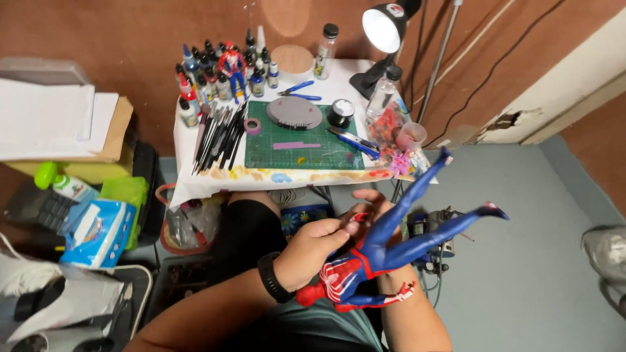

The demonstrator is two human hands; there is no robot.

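Hands come first in the view, low and close to the body: the left hand (pixel 312 251), a black band at its wrist, is closed on the torso of a red and blue action figure (pixel 365 264), thumb and fingers pinching at the chest, while the right hand (pixel 375 205) lies mostly behind the figure, its fingers curled about the hips or upper legs, though how firmly it holds cannot be told. The figure is held in the air over the person's lap, head toward the body, its two blue legs splayed up and out to the right. It looks light, rigid and jointed, with thin limbs and small hands that would probably bend or pop at the joints if gripped there; the torso and hips seem the sound places to hold it, and its glossy finish may be a little slippery. Beyond the knees stands a small surface (pixel 195 176) under a white cloth, carrying a green cutting mat (pixel 303 153), a grey round disc (pixel 295 113) on the mat, a row of paintbrushes (pixel 218 137) to the left, and blue-handled pliers (pixel 297 90). Farther back a cluster of small paint bottles (pixel 215 68) surrounds a second red and blue figure (pixel 232 65), and a black desk lamp (pixel 385 29) shines at the right.
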